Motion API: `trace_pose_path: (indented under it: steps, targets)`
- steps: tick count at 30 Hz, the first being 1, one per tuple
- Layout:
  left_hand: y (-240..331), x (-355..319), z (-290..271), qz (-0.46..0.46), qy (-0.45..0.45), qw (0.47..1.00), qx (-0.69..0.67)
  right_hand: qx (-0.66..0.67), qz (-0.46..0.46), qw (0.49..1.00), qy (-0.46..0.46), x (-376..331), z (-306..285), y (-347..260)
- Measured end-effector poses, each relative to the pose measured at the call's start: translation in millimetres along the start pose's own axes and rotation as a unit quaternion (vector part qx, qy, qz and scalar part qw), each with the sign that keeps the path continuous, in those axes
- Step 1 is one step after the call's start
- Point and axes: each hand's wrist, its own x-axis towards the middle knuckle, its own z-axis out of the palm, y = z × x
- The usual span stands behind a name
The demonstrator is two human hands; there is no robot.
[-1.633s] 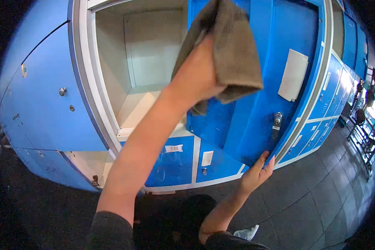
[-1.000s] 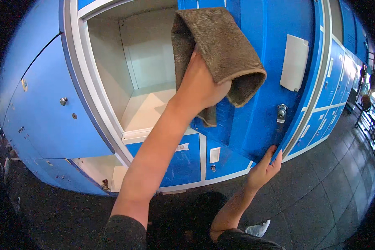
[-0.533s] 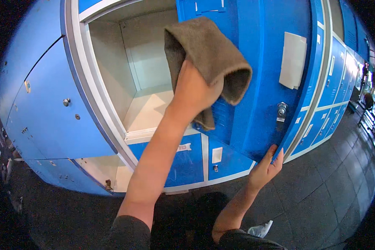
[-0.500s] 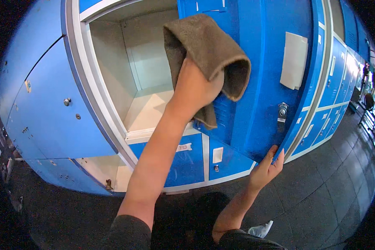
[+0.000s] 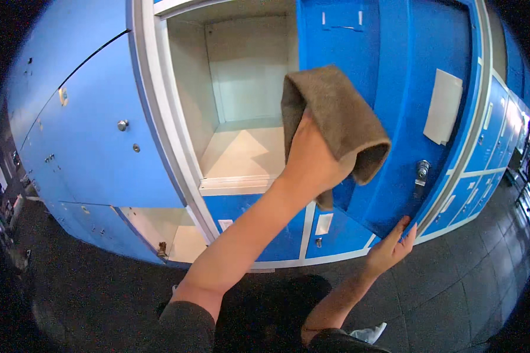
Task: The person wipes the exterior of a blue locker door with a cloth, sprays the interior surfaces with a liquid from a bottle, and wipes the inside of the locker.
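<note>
A brown cloth (image 5: 343, 112) lies folded over my left hand (image 5: 315, 156), whose fingers are closed on it. The cloth is against or just in front of the inner face of an open blue locker door (image 5: 388, 117); contact cannot be made out. Much of my left hand's fingers is hidden beneath the fold. My right hand (image 5: 390, 250) grips the door's lower outer corner, fingertips over the edge. Above that hand is a metal lock (image 5: 422, 170), and higher up a white paper (image 5: 443, 106) is stuck to the door.
The open locker compartment (image 5: 247, 147) has bare pale walls. Light blue lockers (image 5: 94, 147) stand at left, with a lower door ajar showing a pale compartment (image 5: 182, 238). More blue lockers (image 5: 453, 203) run off right. A crumpled clear plastic piece (image 5: 370, 333) lies on the dark tiled floor (image 5: 441, 294).
My left hand with the cloth has moved a little down and right across the door. The view has shifted, bringing more of the compartment into sight. My right hand keeps its grip.
</note>
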Motion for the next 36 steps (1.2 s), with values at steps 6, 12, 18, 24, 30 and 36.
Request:
trace_pose_path:
  steps: [6, 12, 18, 24, 30, 36]
  targets:
    - [-13, 50, -20, -0.013, -0.016, 0.998, -0.055, 0.031, -0.024, 0.999, -0.018, 0, 3, -6]
    - [-17, -22, 13, 0.018, -0.043, 0.999, 0.002, 0.017, -0.043, 0.999, -0.003, -1, 2, 1]
    - [-16, -23, 2, 0.009, -0.095, 0.993, 0.067, 0.033, -0.035, 0.998, -0.028, 1, 5, -9]
    - [-18, 27, 0, 0.075, -0.052, 0.996, -0.013, 0.036, -0.038, 0.998, -0.028, 3, 2, -4]
    - [-27, -9, 18, 0.036, -0.067, 0.997, -0.02, 0.046, -0.042, 0.998, -0.021, 3, 3, 2]
    - [-16, 25, -19, 0.112, -0.085, 0.988, 0.063, 0.058, -0.023, 0.997, -0.036, 3, 5, -11]
